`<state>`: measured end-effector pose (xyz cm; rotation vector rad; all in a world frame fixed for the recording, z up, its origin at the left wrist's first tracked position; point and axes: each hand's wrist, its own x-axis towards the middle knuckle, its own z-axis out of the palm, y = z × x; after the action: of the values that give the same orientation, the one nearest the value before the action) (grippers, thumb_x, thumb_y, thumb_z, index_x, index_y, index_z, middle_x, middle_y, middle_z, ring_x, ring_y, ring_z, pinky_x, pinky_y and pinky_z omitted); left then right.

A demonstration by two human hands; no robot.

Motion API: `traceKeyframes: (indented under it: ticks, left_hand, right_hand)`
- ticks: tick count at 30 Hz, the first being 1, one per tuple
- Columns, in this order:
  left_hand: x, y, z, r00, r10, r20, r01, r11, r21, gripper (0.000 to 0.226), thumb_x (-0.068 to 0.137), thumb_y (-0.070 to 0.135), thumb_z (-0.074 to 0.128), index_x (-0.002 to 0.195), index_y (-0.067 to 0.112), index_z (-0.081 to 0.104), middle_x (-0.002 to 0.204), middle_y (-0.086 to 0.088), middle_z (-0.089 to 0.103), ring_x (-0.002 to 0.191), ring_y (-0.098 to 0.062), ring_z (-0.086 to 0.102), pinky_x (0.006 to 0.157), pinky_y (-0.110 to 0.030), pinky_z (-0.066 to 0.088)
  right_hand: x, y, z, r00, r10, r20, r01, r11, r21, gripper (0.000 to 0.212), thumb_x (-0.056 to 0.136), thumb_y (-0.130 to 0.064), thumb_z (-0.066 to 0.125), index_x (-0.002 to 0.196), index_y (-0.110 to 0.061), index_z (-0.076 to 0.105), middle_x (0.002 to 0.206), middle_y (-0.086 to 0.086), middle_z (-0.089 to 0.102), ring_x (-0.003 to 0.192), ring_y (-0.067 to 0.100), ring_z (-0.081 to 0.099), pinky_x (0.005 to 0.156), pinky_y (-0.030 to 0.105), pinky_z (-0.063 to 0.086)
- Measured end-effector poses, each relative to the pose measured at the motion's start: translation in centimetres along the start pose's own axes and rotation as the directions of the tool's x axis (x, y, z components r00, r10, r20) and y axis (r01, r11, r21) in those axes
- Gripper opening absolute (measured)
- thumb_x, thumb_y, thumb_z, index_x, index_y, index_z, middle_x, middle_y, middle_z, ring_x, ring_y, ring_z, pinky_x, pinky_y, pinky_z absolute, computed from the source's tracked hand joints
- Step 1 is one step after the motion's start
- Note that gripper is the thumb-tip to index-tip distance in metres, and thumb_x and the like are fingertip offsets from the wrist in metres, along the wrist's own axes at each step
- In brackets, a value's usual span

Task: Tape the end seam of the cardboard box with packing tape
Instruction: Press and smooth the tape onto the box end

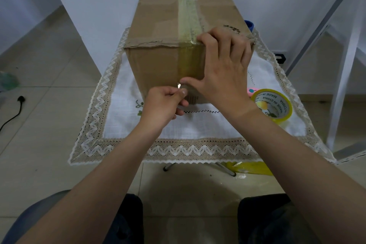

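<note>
A brown cardboard box (158,59) stands on a small table covered with a white lace-edged cloth (122,117). A yellowish strip of packing tape (189,59) runs along the top seam and down the near end face. My right hand (223,69) lies flat on the box's near top corner, with its thumb pressing the tape low on the end face. My left hand (164,103) pinches the loose lower end of the tape between thumb and fingers, just below the right thumb. The yellow tape roll (273,105) lies on the cloth to the right of the box.
A pink object (250,90) peeks out beside the roll, and something blue (250,24) shows behind the box's right edge. Crumpled yellow tape (247,167) lies on the tiled floor under the table. A white frame (344,61) stands on the right; a black plug and cable (13,109) lie at left.
</note>
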<state>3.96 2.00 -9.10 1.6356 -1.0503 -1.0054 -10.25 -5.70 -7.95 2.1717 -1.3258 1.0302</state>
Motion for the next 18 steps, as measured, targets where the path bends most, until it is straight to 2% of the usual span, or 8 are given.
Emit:
traceKeyframes:
  ticks: [5, 8, 12, 16, 18]
  left_hand:
    - [0.1, 0.1, 0.0, 1.000, -0.027, 0.010, 0.027, 1.000, -0.005, 0.019, 0.100, 0.030, 0.065, 0.084, 0.023, 0.072, 0.063, 0.010, 0.073, 0.047, -0.004, 0.062, 0.054, -0.024, 0.052]
    - [0.1, 0.1, 0.0, 0.999, -0.037, 0.014, 0.037, 0.999, -0.023, 0.016, 0.100, 0.030, 0.065, 0.087, 0.024, 0.072, 0.063, 0.010, 0.073, 0.047, -0.003, 0.062, 0.055, -0.024, 0.052]
    - [0.1, 0.0, 0.0, 0.999, -0.041, 0.014, 0.041, 0.999, -0.026, 0.017, 0.100, 0.030, 0.065, 0.085, 0.024, 0.072, 0.063, 0.010, 0.073, 0.048, -0.004, 0.062, 0.056, -0.024, 0.053]
    - [0.2, 0.1, 0.1, 0.999, -0.048, 0.012, 0.048, 0.998, -0.031, 0.017, 0.100, 0.029, 0.065, 0.085, 0.024, 0.072, 0.062, 0.011, 0.073, 0.047, -0.004, 0.062, 0.055, -0.025, 0.053]
    - [0.1, 0.1, 0.1, 0.999, -0.046, 0.011, 0.047, 0.998, -0.035, 0.017, 0.100, 0.029, 0.064, 0.086, 0.024, 0.071, 0.061, 0.011, 0.072, 0.046, -0.004, 0.061, 0.055, -0.024, 0.052]
  right_hand:
    - [0.5, -0.6, -0.8, 0.996, 0.079, -0.032, -0.076, 0.993, 0.090, 0.080, 0.073, -0.081, 0.063, 0.126, -0.022, 0.058, 0.131, 0.005, 0.056, 0.121, 0.034, 0.049, 0.107, 0.048, 0.035]
    - [0.8, -1.1, -0.8, 0.990, 0.127, -0.053, -0.122, 0.988, 0.090, 0.071, 0.078, -0.078, 0.062, 0.120, -0.022, 0.060, 0.127, 0.004, 0.057, 0.116, 0.033, 0.051, 0.103, 0.047, 0.037]
    - [0.5, -0.8, -0.2, 0.994, 0.080, -0.075, -0.076, 0.996, 0.052, 0.079, 0.072, -0.079, 0.067, 0.124, -0.020, 0.057, 0.129, 0.006, 0.057, 0.117, 0.034, 0.050, 0.105, 0.050, 0.037]
    - [-0.2, -0.3, 0.3, 0.998, 0.006, -0.056, -0.006, 1.000, -0.013, 0.096, 0.065, -0.081, 0.069, 0.133, -0.020, 0.040, 0.136, 0.010, 0.054, 0.124, 0.030, 0.034, 0.120, 0.055, 0.024]
    - [-0.4, -0.3, 0.4, 0.998, -0.010, -0.055, 0.009, 1.000, -0.020, 0.098, 0.065, -0.080, 0.069, 0.135, -0.020, 0.038, 0.138, 0.011, 0.053, 0.126, 0.030, 0.032, 0.122, 0.056, 0.020]
